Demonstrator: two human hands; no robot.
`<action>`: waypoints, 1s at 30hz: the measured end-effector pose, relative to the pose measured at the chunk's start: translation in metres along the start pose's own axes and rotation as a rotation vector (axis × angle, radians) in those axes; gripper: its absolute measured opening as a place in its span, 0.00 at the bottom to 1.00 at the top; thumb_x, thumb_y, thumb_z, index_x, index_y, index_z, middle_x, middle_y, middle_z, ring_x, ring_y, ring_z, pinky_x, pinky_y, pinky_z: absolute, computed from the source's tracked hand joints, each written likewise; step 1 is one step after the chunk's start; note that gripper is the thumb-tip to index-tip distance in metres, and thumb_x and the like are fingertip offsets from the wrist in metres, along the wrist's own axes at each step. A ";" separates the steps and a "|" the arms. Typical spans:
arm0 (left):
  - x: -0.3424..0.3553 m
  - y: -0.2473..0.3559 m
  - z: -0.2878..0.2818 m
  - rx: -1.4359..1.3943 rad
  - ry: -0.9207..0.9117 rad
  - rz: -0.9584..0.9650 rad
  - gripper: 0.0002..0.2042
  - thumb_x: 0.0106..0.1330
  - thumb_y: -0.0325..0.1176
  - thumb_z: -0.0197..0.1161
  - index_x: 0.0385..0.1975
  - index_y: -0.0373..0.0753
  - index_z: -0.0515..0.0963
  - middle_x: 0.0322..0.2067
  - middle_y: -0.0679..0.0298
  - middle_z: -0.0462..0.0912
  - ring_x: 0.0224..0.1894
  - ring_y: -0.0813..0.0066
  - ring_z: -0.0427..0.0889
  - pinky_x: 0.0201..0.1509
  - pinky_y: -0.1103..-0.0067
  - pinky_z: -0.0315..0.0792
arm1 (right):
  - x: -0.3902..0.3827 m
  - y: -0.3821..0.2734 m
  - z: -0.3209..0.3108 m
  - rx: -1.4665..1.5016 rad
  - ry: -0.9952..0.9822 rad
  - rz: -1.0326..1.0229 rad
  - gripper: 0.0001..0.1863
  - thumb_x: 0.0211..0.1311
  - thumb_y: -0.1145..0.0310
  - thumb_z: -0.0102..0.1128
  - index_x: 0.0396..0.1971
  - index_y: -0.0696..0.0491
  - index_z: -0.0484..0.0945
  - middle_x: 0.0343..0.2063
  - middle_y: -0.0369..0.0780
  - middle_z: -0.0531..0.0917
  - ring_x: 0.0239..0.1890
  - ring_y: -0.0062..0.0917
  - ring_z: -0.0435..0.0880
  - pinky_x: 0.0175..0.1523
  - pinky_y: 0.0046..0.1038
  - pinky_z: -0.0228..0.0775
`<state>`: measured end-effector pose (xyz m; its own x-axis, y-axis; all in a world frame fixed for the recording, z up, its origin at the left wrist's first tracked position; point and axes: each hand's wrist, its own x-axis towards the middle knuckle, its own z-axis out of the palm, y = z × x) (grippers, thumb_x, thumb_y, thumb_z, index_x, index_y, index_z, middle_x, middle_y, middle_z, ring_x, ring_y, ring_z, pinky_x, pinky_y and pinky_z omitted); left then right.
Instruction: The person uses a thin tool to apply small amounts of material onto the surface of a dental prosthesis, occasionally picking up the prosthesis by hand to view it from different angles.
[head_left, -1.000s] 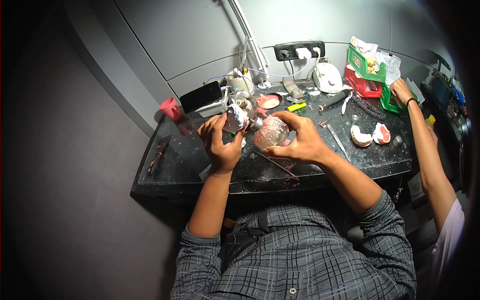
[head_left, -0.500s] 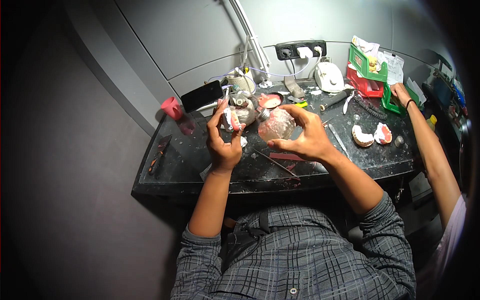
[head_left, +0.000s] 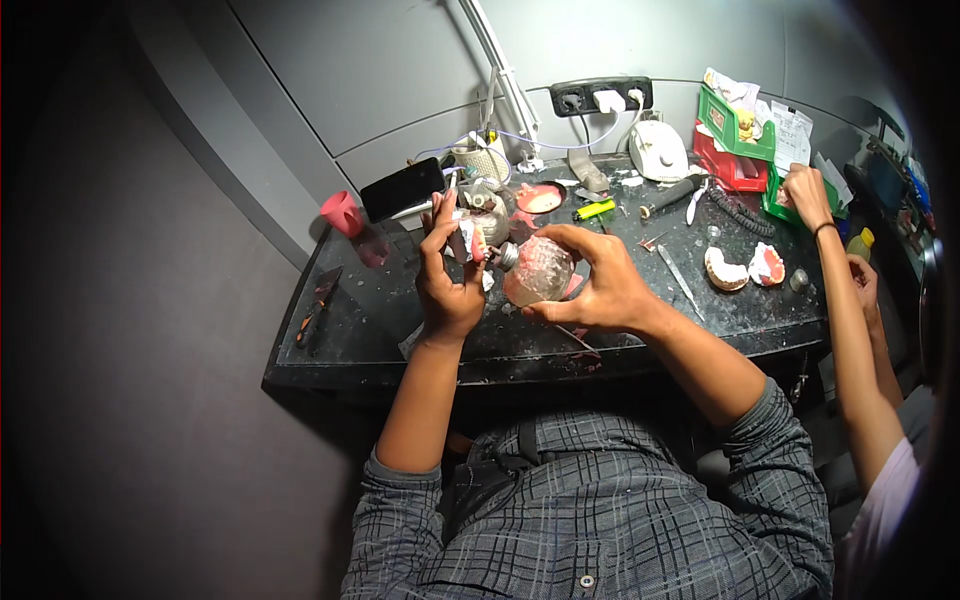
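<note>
My left hand [head_left: 447, 296] is closed around a small white dental model with pink wax [head_left: 473, 240], held above the left part of the bench. Fingers and thumb of my right hand [head_left: 615, 282] grip a round glass spirit lamp [head_left: 540, 272] that has pink wax stuck over it. The lamp is tilted, its metal neck [head_left: 506, 256] pointing left at the wax side of the model. Neck and model are very close; whether they touch I cannot tell, and no flame shows. Behind them lies a round dish of pink wax [head_left: 541, 199].
A yellow-green lighter [head_left: 595, 210], a knife [head_left: 680, 283] and two dental models, one plain [head_left: 725, 271] and one with pink wax [head_left: 767, 265], lie rightward. At left are a phone [head_left: 403, 189] and a pink cup [head_left: 343, 214]. Another person's hand [head_left: 808, 195] reaches to a green bin [head_left: 738, 125].
My right hand has moved left and tilted the lamp, bringing its neck up to the model. My left hand has barely moved. The other person's second hand has come into view at right.
</note>
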<state>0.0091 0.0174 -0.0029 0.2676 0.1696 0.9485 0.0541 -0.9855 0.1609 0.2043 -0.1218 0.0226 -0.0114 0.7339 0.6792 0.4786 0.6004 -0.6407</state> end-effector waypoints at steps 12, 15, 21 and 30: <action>0.001 0.002 0.002 0.010 0.037 0.026 0.19 0.73 0.28 0.65 0.58 0.36 0.66 0.68 0.41 0.73 0.76 0.47 0.65 0.81 0.58 0.53 | 0.000 0.004 0.002 0.001 0.005 -0.017 0.37 0.38 0.60 0.86 0.50 0.63 0.81 0.38 0.45 0.88 0.39 0.26 0.88 0.48 0.29 0.79; 0.002 0.001 0.002 0.033 0.039 0.034 0.19 0.73 0.29 0.65 0.58 0.36 0.66 0.68 0.41 0.73 0.76 0.46 0.65 0.81 0.58 0.53 | 0.001 0.004 0.001 -0.019 -0.007 -0.010 0.37 0.38 0.60 0.86 0.50 0.63 0.81 0.38 0.45 0.88 0.38 0.26 0.87 0.47 0.28 0.79; 0.000 0.000 0.001 0.025 -0.004 0.010 0.25 0.70 0.35 0.71 0.59 0.36 0.64 0.71 0.39 0.69 0.78 0.45 0.60 0.81 0.57 0.52 | 0.000 0.006 0.001 -0.019 -0.007 -0.018 0.38 0.38 0.59 0.86 0.50 0.63 0.81 0.37 0.45 0.88 0.38 0.26 0.87 0.47 0.28 0.79; 0.000 0.014 -0.003 0.029 0.000 -0.113 0.27 0.66 0.28 0.74 0.62 0.32 0.70 0.62 0.46 0.79 0.63 0.60 0.79 0.70 0.67 0.69 | 0.002 0.006 -0.005 -0.026 0.050 -0.003 0.40 0.38 0.58 0.87 0.52 0.64 0.81 0.39 0.46 0.89 0.40 0.26 0.89 0.49 0.29 0.81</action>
<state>0.0073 0.0038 0.0002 0.2580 0.2797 0.9248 0.1121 -0.9594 0.2589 0.2120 -0.1180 0.0220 0.0306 0.7148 0.6987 0.5011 0.5938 -0.6295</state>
